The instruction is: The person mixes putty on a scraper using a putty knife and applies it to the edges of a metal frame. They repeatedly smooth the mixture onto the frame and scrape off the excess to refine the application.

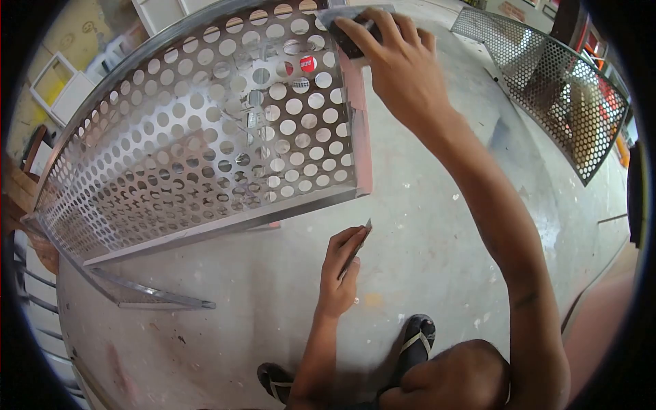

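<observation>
Head view, person crouched on concrete floor [424, 225]. Perforated metal panel [205, 137] stood on edge on floor, tilted, round holes throughout, framed by angle-section border; occupies upper-left of view, its lower edge touching floor.

R hand [393, 58] reached up to panel's top-right corner; fingers closed over a dark block-like tool [352, 37] pressed against the frame there. Tool mostly hidden under fingers; exact type cannot be told. Pinkish coating seen along frame's right vertical edge [359, 123] just below the hand.

L hand [342, 263] held lower, near floor, just beside panel's bottom-right corner but apart from it. Fingers pinched shut on a thin flat blade-like scraper [359, 242], tip pointed up toward frame.

Small red sticker [308, 63] noted through holes, behind panel near R hand.

Second perforated panel [553, 82] lying at far-right of floor, well apart from both hands. Person's sandalled feet [417, 338] at bottom edge, knee adjacent. White frames [61, 85] leaned at far-left bkgd.
</observation>
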The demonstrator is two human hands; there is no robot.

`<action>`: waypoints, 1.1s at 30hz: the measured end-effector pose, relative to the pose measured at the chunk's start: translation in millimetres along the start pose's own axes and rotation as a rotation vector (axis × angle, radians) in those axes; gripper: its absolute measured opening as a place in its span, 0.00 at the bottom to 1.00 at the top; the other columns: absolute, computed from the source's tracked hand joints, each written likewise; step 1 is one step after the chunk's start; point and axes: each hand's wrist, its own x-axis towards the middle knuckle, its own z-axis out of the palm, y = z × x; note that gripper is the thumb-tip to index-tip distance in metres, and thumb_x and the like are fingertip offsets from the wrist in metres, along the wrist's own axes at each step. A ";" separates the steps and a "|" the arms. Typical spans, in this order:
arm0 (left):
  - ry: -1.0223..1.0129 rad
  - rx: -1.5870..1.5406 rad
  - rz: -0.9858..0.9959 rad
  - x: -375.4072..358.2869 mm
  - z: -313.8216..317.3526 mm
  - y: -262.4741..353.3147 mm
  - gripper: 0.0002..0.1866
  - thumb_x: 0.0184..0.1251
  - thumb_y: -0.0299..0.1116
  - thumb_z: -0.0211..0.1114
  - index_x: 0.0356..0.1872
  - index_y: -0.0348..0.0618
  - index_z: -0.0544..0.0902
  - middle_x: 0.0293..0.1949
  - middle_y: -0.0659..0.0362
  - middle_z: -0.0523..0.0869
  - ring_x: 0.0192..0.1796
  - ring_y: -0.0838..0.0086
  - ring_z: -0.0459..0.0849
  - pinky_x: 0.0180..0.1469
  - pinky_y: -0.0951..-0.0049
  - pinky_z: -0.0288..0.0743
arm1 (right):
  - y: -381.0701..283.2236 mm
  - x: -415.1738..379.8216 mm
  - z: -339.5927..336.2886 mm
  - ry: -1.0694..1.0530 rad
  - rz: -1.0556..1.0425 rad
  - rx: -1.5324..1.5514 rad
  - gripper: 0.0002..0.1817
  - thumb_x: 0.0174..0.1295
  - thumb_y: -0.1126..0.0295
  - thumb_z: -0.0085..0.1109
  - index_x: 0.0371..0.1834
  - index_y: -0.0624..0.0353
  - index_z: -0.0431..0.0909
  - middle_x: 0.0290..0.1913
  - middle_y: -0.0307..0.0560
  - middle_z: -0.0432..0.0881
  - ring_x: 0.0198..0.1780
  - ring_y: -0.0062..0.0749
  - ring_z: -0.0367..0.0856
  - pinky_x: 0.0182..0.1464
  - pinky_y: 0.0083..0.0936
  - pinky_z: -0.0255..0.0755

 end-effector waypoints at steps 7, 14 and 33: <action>0.026 -0.050 -0.041 1.3 -4.0 3.4 0.27 0.61 0.15 0.48 0.64 0.33 0.73 0.62 0.50 0.70 0.65 0.63 0.72 0.66 0.64 0.71 | -1.3 -11.7 -19.0 -0.087 -0.016 0.006 0.24 0.60 0.71 0.55 0.61 0.42 0.72 0.56 0.42 0.73 0.59 0.40 0.72 0.58 0.49 0.63; -0.001 -0.091 -0.083 3.4 5.1 6.6 0.26 0.62 0.14 0.49 0.63 0.35 0.74 0.62 0.52 0.71 0.61 0.67 0.74 0.64 0.68 0.70 | -5.3 35.6 -31.9 -0.428 0.093 0.020 0.43 0.55 0.72 0.62 0.76 0.41 0.56 0.75 0.47 0.57 0.71 0.45 0.57 0.68 0.51 0.55; 0.086 -0.189 -0.173 -2.1 -7.0 -6.9 0.26 0.62 0.15 0.48 0.63 0.36 0.74 0.61 0.52 0.71 0.64 0.66 0.73 0.65 0.67 0.72 | -16.4 -38.6 -3.9 -0.110 0.016 0.103 0.31 0.55 0.73 0.59 0.66 0.42 0.69 0.61 0.47 0.70 0.61 0.47 0.69 0.50 0.46 0.69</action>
